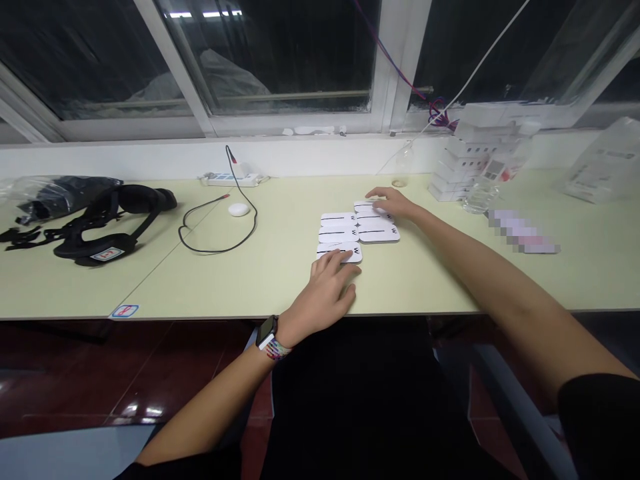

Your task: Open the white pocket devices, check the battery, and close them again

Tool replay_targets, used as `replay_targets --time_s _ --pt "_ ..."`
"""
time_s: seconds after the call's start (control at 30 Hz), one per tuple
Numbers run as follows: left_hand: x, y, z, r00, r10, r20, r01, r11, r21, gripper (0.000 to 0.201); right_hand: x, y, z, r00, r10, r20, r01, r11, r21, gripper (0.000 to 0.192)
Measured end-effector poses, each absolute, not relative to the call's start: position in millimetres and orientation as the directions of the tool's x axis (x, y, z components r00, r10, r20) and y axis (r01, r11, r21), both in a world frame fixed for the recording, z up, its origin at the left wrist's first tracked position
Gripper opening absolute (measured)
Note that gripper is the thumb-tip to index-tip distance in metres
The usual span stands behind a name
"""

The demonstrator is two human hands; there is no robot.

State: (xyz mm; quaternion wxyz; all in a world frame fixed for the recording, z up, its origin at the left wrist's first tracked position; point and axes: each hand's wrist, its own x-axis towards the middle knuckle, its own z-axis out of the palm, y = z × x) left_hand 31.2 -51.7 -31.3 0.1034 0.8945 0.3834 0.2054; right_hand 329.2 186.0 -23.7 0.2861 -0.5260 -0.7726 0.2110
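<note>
A: What are the hands doing at this moment?

B: The left hand (327, 283) lies palm down, and its fingertips rest on the nearest white card (340, 253). It does not grip anything; the fingers are flat and loosely spread. The right hand (393, 200) reaches further, with the arm almost straight, and its fingers press lightly on the farthest card (367, 207). Also this hand is flat and holds nothing.

A: So the two hands are apart?

B: Yes, they are at opposite ends of the group of white cards (357, 230), which lies in two short columns near the middle of the pale green table (250, 280).

A: Which step is it, in your opinion?

B: I think the cards are being arranged into tidy rows. The next move probably needs a small sliding push, so that the edges come in line without disturbing the neighbours.

A: And around them?

B: A smartwatch (267, 331) is on the left wrist. To the left I see a black cable (220, 227), a small white round device (239, 209) and a black headset (107, 223). At the right stand white boxes (463, 170) under the window.
</note>
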Motion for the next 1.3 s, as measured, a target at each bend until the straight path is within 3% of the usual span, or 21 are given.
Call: replay_targets --time_s 0.1,0.37,1.3 --pt "31.0 -51.9 -31.5 0.622 0.725 0.296 0.640 -0.689 0.340 0.033 323.2 175.3 -32.2 -0.283 0.921 0.269 0.716 0.389 -0.580 0.052" --pt "31.1 -51.3 -31.7 0.625 0.722 0.296 0.643 -0.692 0.329 0.033 314.0 159.6 -45.8 -0.296 0.931 0.215 0.774 0.366 -0.516 0.049" --pt "31.9 -51.7 -28.8 0.630 0.714 0.304 0.626 -0.699 0.345 0.033 308.5 102.2 -38.9 -0.313 0.935 0.164 0.759 0.350 -0.549 0.046"
